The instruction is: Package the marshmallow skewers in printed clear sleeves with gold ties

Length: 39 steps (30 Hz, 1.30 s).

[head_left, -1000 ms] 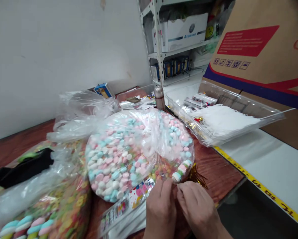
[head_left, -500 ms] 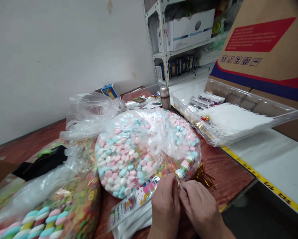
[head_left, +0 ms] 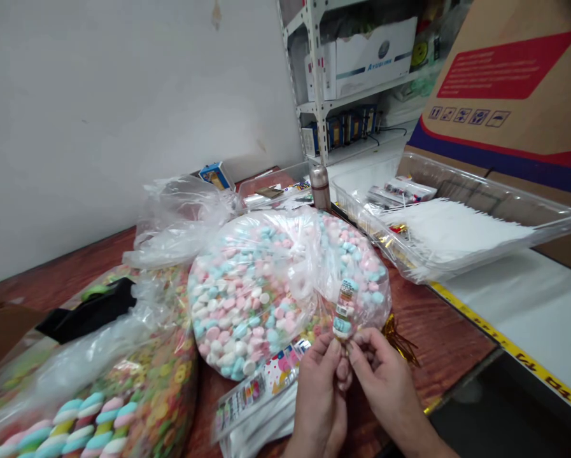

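A small clear candy packet (head_left: pixel 344 308) with a printed label and blue and white marshmallow inside stands upright between my hands. My left hand (head_left: pixel 317 389) pinches its lower end. Closed beside it, my right hand (head_left: pixel 384 381) has thumb and fingertips at the same gathered end; a tie there is too small to make out. Behind them lies a big clear bag of pink, white and blue marshmallows (head_left: pixel 232 312). Flat printed wrappers (head_left: pixel 278 375) lie by my left hand. Gold twist ties (head_left: pixel 400 340) lie beyond my right hand.
At left, a large bag of ring-shaped candies (head_left: pixel 168 394) has wrapped marshmallow skewers (head_left: pixel 84 420) on it and a black item (head_left: pixel 91 308). A clear plastic tray (head_left: pixel 433 273) of white sticks stands at right, near a metal flask (head_left: pixel 320 187) and a cardboard box (head_left: pixel 509 76).
The packet has turned from leaning right to upright, its label now facing me. My hands have shifted, with more of the fingers showing. The view has moved slightly.
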{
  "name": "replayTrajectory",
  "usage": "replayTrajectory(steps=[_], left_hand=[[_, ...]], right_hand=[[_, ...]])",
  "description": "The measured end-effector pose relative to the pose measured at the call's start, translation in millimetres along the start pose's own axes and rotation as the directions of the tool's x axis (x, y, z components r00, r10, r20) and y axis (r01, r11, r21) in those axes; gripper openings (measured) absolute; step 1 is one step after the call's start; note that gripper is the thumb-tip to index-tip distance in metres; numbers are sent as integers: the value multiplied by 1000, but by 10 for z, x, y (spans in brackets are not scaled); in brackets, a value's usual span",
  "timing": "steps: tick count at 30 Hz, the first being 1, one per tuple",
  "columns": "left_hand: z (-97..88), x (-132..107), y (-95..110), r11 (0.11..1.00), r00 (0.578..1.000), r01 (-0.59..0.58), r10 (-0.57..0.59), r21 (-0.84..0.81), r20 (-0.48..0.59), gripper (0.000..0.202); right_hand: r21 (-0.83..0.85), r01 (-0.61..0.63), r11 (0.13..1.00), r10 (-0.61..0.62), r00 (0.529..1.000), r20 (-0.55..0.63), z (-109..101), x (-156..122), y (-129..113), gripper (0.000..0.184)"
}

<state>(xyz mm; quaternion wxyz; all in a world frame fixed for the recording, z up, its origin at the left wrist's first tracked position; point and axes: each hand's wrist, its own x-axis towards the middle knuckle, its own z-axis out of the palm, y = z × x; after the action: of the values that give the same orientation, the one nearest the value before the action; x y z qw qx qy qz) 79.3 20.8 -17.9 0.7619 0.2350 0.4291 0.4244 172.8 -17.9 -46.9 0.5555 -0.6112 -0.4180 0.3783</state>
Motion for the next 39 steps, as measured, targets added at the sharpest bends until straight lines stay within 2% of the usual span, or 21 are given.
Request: replayTrajectory(steps=[2,4,6,7,8,10,11,12,13,14,16,19,22,26,28,30,32,34,36,38,39], left_hand=[[32,2,-15,991,998,65,-62,-118,30,29],[29,0,-30,990,997,71,-66,-120,47,28],[-6,-4,-40,1000,998,7,-8,23,58,24],[-33,-7,-42,985,996,-76,66,156,66,22],[-62,-10,-41,931,981,-189,170,313,89,21],[-115,-19,-34,693,904,-417,384,588,189,21],[-133,-24,-30,566,860,-483,452,668,238,21],[-143,-29,-28,484,832,-508,491,713,260,21],[-145,-34,-29,459,829,-500,500,734,252,20],[-140,-38,-34,488,847,-468,484,737,218,19],[-115,-48,-50,630,907,-381,396,677,142,19],[-76,-72,-63,790,955,-291,268,539,124,23],[-56,-108,-19,806,946,-323,265,497,185,20],[-68,-162,128,826,911,-363,217,432,352,27],[-99,-196,221,873,905,-320,166,369,392,35],[-153,-235,317,896,900,-293,142,333,411,24],[-221,-278,401,872,881,-321,131,370,455,15],[-290,-316,454,763,835,-418,108,493,540,26],[-342,-349,460,537,791,-551,93,639,604,35],[-368,-384,426,286,776,-626,129,726,618,42],[-373,-406,404,197,775,-632,169,749,609,45]], right_hand=[[64,-31,997,30,999,19,-17,23,-11,17],[-31,44,999,-44,999,17,-47,39,-10,20],[-223,187,957,-187,982,22,-78,46,6,14],[-325,270,906,-275,961,30,-90,47,18,16],[-406,342,848,-356,934,42,-98,45,31,19],[-495,431,755,-465,883,60,-100,36,51,21],[-510,452,731,-492,868,65,-95,28,55,21],[-513,461,724,-501,863,68,-87,20,53,21],[-507,462,728,-497,865,75,-78,12,44,21],[-501,463,731,-492,867,84,-70,4,32,20],[-483,472,738,-494,865,91,-60,-7,-2,19],[-461,499,734,-530,845,72,-68,-15,-54,17],[-478,523,706,-571,819,54,-104,-21,-104,15],[-481,584,654,-617,780,107,-187,-56,-191,14],[-439,601,668,-590,787,180,-234,-92,-238,15],[-376,591,713,-528,807,266,-282,-134,-284,16],[-324,562,761,-474,823,312,-328,-174,-331,16],[-286,505,814,-421,853,308,-369,-208,-383,16],[-250,409,878,-336,897,286,-396,-238,-439,17],[-194,266,944,-206,937,283,-400,-270,-483,21],[-149,180,972,-131,947,293,-391,-289,-494,23]])
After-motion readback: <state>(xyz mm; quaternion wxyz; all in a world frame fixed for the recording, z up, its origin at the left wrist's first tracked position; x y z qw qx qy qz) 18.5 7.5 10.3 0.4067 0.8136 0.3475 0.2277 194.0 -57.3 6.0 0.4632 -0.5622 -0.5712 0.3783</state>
